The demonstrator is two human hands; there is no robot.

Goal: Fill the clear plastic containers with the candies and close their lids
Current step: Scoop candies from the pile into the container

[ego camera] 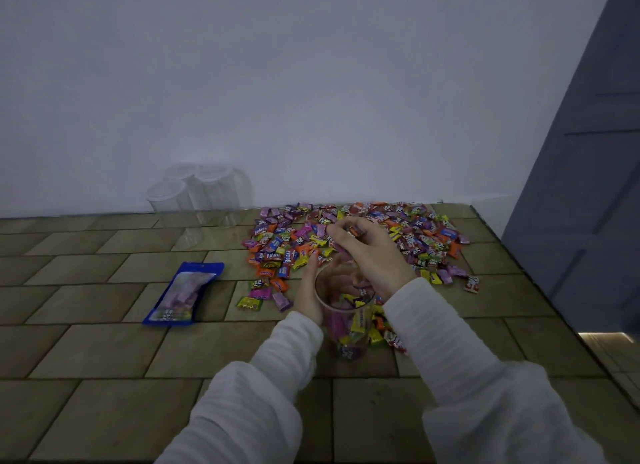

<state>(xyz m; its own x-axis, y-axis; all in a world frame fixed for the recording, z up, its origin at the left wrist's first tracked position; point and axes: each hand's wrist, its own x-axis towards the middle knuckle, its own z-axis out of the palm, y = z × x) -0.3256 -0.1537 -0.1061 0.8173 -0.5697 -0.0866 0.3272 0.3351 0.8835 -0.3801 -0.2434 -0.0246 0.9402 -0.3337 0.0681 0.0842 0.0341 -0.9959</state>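
candies (277,252) read "relax" (others blurred)

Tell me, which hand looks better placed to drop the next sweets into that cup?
Right, most likely. The right hand hovers above the open clear container, fingers curled on a few candies. The left hand grips the container's side, steadying it, so it isn't free.

Both arms reach forward in white ribbed sleeves, converging ahead of the body. The left hand (309,290) is curled with its fingers upright, wrapped in a grip around something at its right side. The right hand (369,255) hovers higher, wrist bent, palm down, its fingertips (341,228) bunched together in a pinch.
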